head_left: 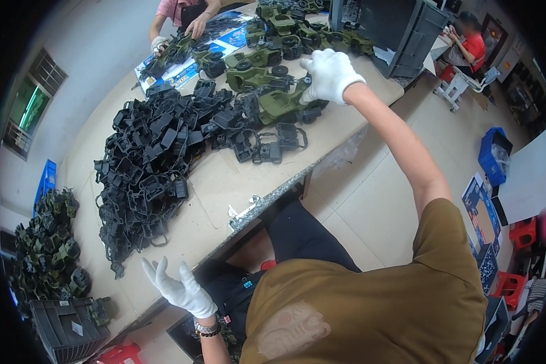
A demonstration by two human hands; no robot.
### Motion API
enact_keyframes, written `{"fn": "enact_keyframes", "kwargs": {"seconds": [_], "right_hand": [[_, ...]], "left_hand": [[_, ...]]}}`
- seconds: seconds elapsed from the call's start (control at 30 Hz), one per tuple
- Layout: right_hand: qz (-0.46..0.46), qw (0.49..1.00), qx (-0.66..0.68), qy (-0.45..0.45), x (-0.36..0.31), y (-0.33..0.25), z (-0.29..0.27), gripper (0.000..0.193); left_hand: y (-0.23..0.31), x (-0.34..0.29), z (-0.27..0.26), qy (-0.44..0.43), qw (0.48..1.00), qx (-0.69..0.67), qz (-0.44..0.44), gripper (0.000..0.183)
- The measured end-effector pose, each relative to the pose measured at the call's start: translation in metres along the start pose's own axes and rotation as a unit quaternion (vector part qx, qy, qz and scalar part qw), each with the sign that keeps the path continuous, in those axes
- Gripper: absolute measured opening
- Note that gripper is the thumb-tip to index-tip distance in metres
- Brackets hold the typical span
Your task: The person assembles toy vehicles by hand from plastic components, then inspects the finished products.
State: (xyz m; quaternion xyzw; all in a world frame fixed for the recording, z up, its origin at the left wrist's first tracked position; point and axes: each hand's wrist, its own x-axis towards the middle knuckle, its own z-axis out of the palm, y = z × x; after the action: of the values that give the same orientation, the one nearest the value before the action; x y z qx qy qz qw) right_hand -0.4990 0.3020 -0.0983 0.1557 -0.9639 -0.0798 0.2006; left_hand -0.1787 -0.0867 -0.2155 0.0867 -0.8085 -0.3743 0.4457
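Observation:
My right hand [330, 76], in a white glove, reaches across the table with curled fingers closed on the end of a green toy vehicle [280, 106]. The glove hides the grip itself. Black plastic frame parts [267, 147] lie just nearer me than that vehicle. More green toy vehicles [249, 77] stand in rows beyond it. My left hand [179, 288], also gloved in white, hovers by the table's near edge, open with fingers spread and nothing in it. A large heap of black plastic parts [158, 139] lies beyond the left hand.
Across the pale table [218, 200], another person's hands [194, 29] handle dark green parts. A grey crate [400, 36] stands at the far right end. Left of the table, toy vehicles pile up [48, 249] above a grey crate [67, 327]. A blue bin [494, 155] sits on the floor.

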Motion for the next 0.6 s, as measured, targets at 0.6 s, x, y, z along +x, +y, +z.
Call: {"fn": "enact_keyframes", "kwargs": {"seconds": [0.6], "right_hand": [[-0.206,0.938,0.056,0.274,0.017,0.012,-0.037,0.034]], "left_hand": [[0.056,0.022,0.041,-0.125,0.965,-0.212,-0.094,0.026]]}}
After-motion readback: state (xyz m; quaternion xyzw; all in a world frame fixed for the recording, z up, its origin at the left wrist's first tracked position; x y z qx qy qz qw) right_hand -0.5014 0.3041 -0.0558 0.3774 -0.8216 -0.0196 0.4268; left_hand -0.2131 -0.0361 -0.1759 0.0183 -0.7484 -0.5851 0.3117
